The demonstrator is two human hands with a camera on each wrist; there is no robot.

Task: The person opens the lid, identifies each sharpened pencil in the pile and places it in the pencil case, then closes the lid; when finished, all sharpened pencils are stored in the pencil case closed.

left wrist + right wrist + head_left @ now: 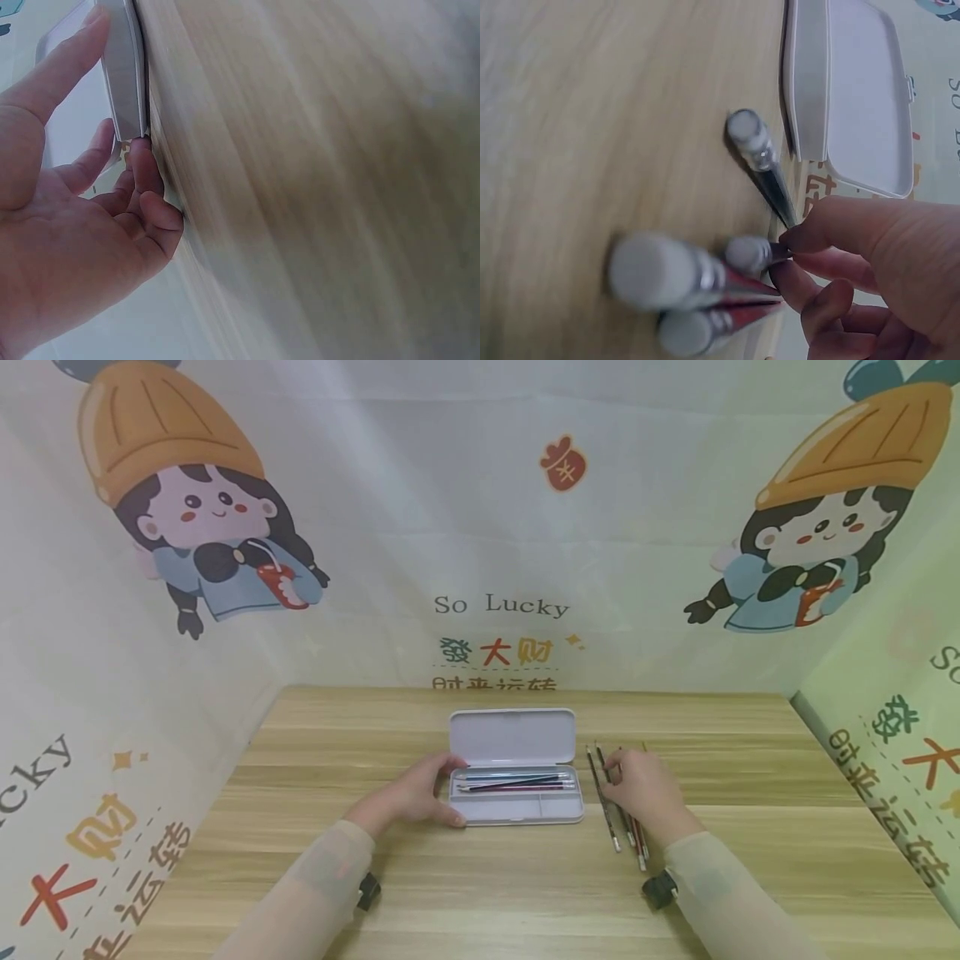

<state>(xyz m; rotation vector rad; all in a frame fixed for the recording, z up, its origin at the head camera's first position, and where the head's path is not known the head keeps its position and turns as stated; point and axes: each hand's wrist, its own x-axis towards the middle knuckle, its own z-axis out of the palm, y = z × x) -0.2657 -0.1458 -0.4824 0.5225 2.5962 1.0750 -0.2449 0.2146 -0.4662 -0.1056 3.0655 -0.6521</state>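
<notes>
An open white pencil case (495,811) lies on the table, its lid (513,737) tilted back. Several pencils (513,783) lie in its rear compartment; the front ones hold nothing. My left hand (415,791) grips the case's left end, thumb at the front corner and fingers at the back. Right of the case, my right hand (647,787) is over a small group of pencils. In the right wrist view, thumb and forefinger pinch a dark pencil (751,253) with a white eraser. Two red pencils (739,280) lie beside it, and another dark pencil (772,187) lies nearer the case.
The wooden table (450,893) ends at a printed cloth backdrop (390,527) behind and at both sides. A dark wrist camera (660,890) sits at the right wrist, another (368,891) at the left.
</notes>
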